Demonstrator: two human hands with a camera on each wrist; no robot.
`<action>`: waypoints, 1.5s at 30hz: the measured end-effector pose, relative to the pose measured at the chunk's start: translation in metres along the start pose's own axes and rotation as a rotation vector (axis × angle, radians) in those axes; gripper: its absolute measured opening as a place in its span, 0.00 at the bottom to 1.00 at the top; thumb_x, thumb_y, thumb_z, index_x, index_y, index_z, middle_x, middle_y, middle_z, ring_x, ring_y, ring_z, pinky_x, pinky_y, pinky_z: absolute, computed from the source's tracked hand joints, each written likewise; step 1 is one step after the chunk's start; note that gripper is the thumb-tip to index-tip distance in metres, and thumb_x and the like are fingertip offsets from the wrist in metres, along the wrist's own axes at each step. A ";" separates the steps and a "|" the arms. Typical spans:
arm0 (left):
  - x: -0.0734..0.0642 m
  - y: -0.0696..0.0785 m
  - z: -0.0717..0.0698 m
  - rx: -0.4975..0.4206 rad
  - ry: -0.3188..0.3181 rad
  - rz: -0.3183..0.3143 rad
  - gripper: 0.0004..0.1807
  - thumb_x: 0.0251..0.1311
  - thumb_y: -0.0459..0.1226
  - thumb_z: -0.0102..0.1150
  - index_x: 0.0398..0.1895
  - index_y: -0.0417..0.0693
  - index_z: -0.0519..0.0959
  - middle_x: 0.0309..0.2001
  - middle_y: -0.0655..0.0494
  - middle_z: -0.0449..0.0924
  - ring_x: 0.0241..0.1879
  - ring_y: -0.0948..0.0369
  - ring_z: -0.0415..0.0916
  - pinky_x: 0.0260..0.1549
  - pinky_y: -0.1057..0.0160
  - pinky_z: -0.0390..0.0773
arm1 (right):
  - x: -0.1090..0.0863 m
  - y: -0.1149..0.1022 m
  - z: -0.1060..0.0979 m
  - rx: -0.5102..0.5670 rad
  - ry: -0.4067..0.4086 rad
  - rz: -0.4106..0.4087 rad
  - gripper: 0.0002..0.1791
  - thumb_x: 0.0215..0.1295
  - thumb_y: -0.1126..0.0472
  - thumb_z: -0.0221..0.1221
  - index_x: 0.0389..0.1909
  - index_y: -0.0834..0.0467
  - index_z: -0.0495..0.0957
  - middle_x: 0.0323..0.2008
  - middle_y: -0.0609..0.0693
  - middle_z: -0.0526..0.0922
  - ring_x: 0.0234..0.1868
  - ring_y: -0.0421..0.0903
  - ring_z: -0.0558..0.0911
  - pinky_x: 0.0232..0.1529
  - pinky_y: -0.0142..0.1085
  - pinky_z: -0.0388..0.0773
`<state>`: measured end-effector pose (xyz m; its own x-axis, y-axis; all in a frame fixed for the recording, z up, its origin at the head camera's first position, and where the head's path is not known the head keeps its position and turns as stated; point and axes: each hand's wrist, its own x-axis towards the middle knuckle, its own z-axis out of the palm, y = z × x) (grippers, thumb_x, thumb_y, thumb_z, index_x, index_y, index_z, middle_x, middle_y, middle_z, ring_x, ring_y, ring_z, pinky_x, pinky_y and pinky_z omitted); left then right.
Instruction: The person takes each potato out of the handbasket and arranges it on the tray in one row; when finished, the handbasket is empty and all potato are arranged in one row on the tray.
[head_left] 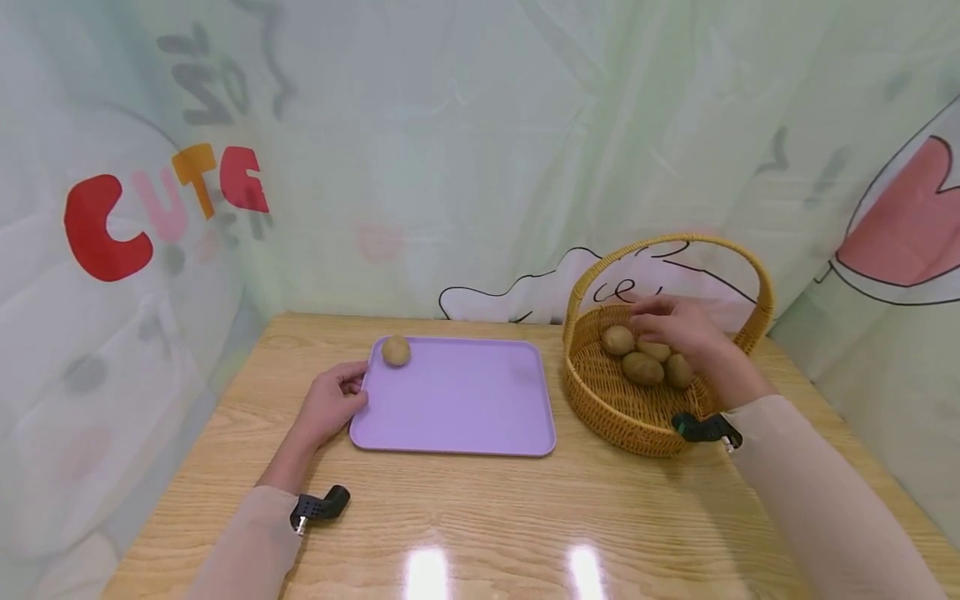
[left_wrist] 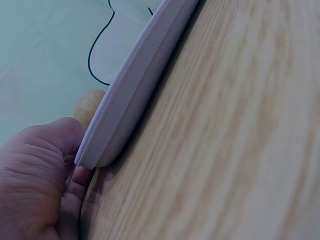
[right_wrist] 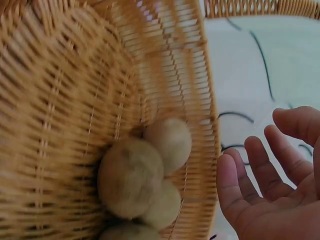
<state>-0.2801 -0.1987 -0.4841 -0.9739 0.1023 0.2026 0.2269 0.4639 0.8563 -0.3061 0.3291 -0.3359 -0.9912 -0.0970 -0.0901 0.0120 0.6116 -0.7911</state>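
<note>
At the left end of the purple tray [head_left: 459, 408], my left hand [head_left: 332, 403] pinches the rim, with the thumb above and the fingers at its underside in the left wrist view. One potato [head_left: 396, 351] lies in the tray's far left corner. My right hand [head_left: 684, 330] hovers over the wicker basket [head_left: 600, 410], fingers spread and slightly bent, holding nothing. Inside the basket lie several potatoes [right_wrist: 131, 177], grouped toward its far right side. In the head view the right hand and wrist partly cover them.
The basket's tall arched handle [head_left: 663, 240] rises above the potatoes, with the right forearm near its right side. A wooden table [head_left: 465, 517] carries tray and basket. Behind it hangs a printed curtain [head_left: 420, 167]. Each wrist wears a small black camera [head_left: 321, 505].
</note>
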 end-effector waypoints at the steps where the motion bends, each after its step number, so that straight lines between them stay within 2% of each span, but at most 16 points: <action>1: -0.001 0.000 -0.001 0.000 0.001 -0.001 0.28 0.52 0.25 0.59 0.60 0.33 0.74 0.46 0.45 0.77 0.42 0.56 0.73 0.39 0.68 0.76 | 0.001 0.002 -0.001 -0.002 -0.002 0.000 0.28 0.71 0.53 0.53 0.63 0.68 0.66 0.63 0.64 0.67 0.59 0.62 0.73 0.55 0.46 0.74; 5: -0.003 -0.001 -0.004 -0.003 0.002 -0.003 0.28 0.52 0.25 0.59 0.60 0.33 0.74 0.46 0.45 0.78 0.42 0.56 0.74 0.39 0.69 0.76 | 0.005 0.008 -0.004 -0.089 -0.038 -0.015 0.26 0.71 0.54 0.55 0.61 0.69 0.69 0.59 0.65 0.71 0.55 0.60 0.75 0.53 0.48 0.75; 10: -0.006 -0.001 -0.005 0.006 0.007 -0.006 0.27 0.52 0.25 0.59 0.60 0.33 0.75 0.45 0.46 0.78 0.41 0.56 0.73 0.38 0.69 0.75 | 0.011 0.016 -0.011 -0.200 -0.160 -0.013 0.24 0.69 0.58 0.56 0.60 0.69 0.71 0.55 0.64 0.75 0.51 0.57 0.75 0.49 0.49 0.75; 18: -0.009 -0.002 -0.003 -0.005 0.007 0.009 0.27 0.51 0.25 0.59 0.59 0.33 0.75 0.45 0.46 0.78 0.41 0.56 0.73 0.38 0.69 0.75 | 0.019 0.026 -0.019 -0.232 -0.344 0.078 0.25 0.65 0.60 0.57 0.59 0.69 0.72 0.57 0.63 0.72 0.54 0.54 0.72 0.54 0.48 0.69; 26: -0.009 -0.002 -0.003 -0.014 0.004 0.008 0.27 0.51 0.24 0.59 0.60 0.34 0.75 0.44 0.46 0.77 0.41 0.56 0.73 0.38 0.69 0.75 | 0.024 0.030 -0.017 -0.271 -0.464 0.058 0.29 0.62 0.60 0.62 0.61 0.71 0.71 0.59 0.67 0.72 0.51 0.50 0.76 0.50 0.48 0.76; 29: -0.009 -0.002 -0.004 -0.011 0.005 0.003 0.27 0.52 0.25 0.59 0.60 0.33 0.75 0.44 0.46 0.77 0.41 0.56 0.73 0.39 0.68 0.75 | 0.024 0.028 -0.012 -0.341 -0.463 0.016 0.30 0.59 0.61 0.64 0.59 0.71 0.72 0.58 0.67 0.73 0.51 0.53 0.76 0.50 0.49 0.76; 34: -0.009 -0.002 -0.004 -0.013 0.009 0.005 0.27 0.52 0.25 0.59 0.60 0.33 0.75 0.45 0.46 0.78 0.41 0.56 0.73 0.39 0.68 0.75 | 0.020 0.019 -0.005 -0.478 -0.412 -0.044 0.28 0.56 0.61 0.67 0.57 0.68 0.75 0.56 0.65 0.75 0.54 0.57 0.74 0.53 0.51 0.73; 40: -0.009 -0.003 -0.004 -0.012 0.010 0.001 0.27 0.52 0.24 0.59 0.59 0.33 0.75 0.44 0.46 0.78 0.41 0.56 0.73 0.39 0.69 0.75 | 0.016 0.014 0.000 -0.433 -0.411 0.004 0.28 0.55 0.66 0.66 0.57 0.70 0.73 0.55 0.66 0.74 0.50 0.56 0.72 0.47 0.46 0.74; 45: -0.010 -0.001 -0.005 -0.014 0.005 0.007 0.27 0.52 0.25 0.59 0.60 0.33 0.75 0.44 0.46 0.78 0.41 0.56 0.73 0.38 0.69 0.75 | 0.013 0.014 0.004 -0.364 -0.424 0.044 0.28 0.55 0.68 0.65 0.57 0.71 0.71 0.54 0.67 0.71 0.47 0.55 0.73 0.42 0.48 0.78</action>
<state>-0.2704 -0.2048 -0.4842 -0.9721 0.1010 0.2115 0.2342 0.4512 0.8611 -0.3188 0.3337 -0.3509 -0.8500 -0.3267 -0.4133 -0.0687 0.8466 -0.5278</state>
